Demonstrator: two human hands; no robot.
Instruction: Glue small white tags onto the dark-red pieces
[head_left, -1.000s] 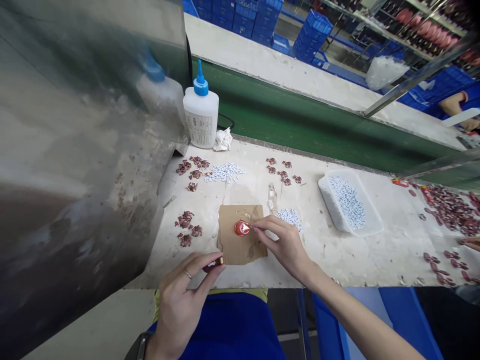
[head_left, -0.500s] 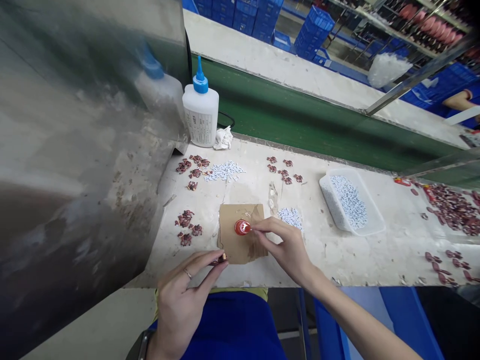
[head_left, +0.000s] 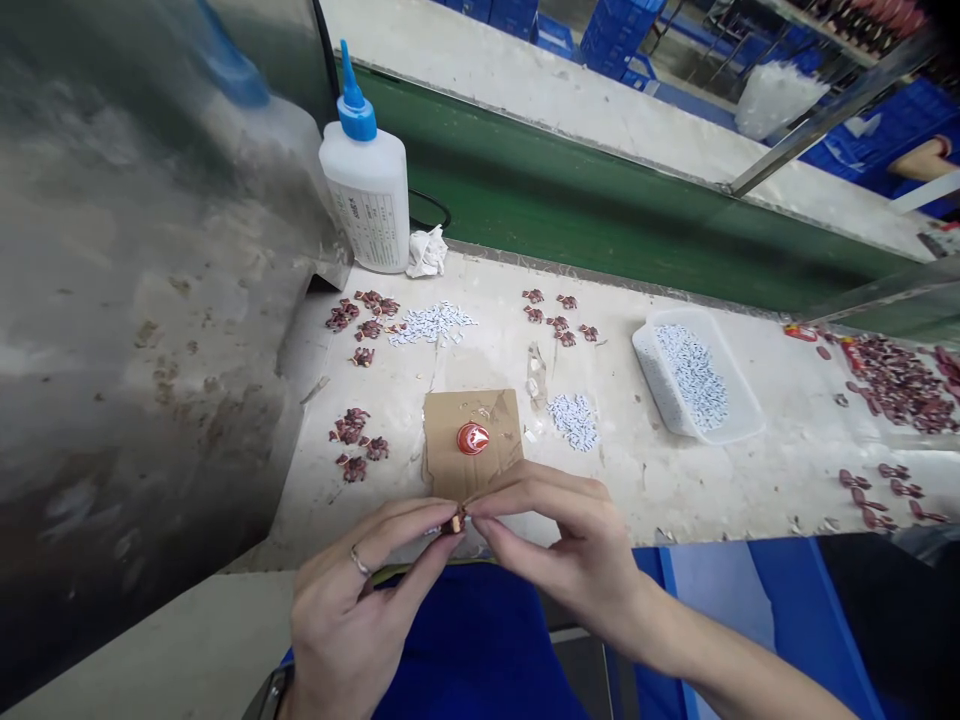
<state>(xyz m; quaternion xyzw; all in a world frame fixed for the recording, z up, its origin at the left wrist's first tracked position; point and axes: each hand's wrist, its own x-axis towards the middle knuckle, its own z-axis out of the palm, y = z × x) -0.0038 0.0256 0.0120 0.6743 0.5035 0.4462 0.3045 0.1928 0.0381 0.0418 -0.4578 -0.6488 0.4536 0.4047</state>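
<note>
My left hand [head_left: 367, 590] pinches a small dark brown moulded part [head_left: 453, 523] with a pale orange patch, just over the table's near edge. Thumb and forefinger of my right hand [head_left: 562, 540] are closed at the part's right side; whatever is between those fingertips is too small to make out. Just beyond both hands lies a cardboard piece [head_left: 439, 420], and on it sits a small round red dish or cap [head_left: 472, 438] with a shiny surface. To its right is a pile of tiny white-and-blue pieces [head_left: 574, 421].
A white glue bottle [head_left: 371, 200] with a blue nozzle stands at the back left, beside crumpled tissue [head_left: 427, 252]. Brown parts [head_left: 351, 425] lie in groups. A plastic tub [head_left: 739, 410] holds more tiny pieces. A metal panel [head_left: 150, 350] blocks the left side.
My right hand has moved from the red dish down and left to the brown part in my left hand. The view has shifted slightly.
</note>
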